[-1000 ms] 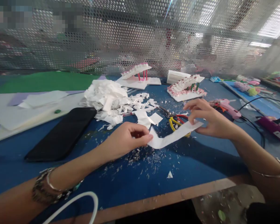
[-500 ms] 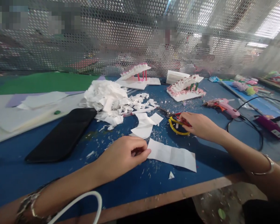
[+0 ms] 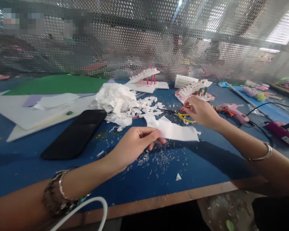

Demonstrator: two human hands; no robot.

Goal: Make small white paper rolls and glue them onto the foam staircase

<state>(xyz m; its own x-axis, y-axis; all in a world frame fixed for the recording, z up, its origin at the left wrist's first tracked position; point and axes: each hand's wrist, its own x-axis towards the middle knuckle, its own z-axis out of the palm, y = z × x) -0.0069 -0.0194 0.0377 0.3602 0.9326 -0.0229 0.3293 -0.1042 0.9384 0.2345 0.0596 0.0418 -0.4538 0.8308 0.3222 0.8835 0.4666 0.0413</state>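
Note:
My left hand (image 3: 139,144) pinches the left end of a white paper strip (image 3: 179,132) between thumb and fingers. The strip is held up off the blue table, stretching to the right over other cut paper pieces (image 3: 151,121). Farther to the right, my right hand (image 3: 199,110) has its fingers closed at the red handle of a pair of scissors (image 3: 183,117) with red and yellow grips. Their dark blades point left toward a heap of torn white paper (image 3: 118,99). My right fingertips are partly hidden behind the hand.
A black phone-like slab (image 3: 74,134) lies left, beside white sheets (image 3: 21,112) and a green sheet (image 3: 55,85). Two small white models (image 3: 144,77) stand behind. A pink glue gun (image 3: 238,114) and purple power strip (image 3: 281,133) sit right. Perforated metal mesh (image 3: 135,41) rises at the back.
My left hand has gripped the paper strip and raised it from the table, away from me. The right hand has moved up and away, and the scissors' handles have shifted with it.

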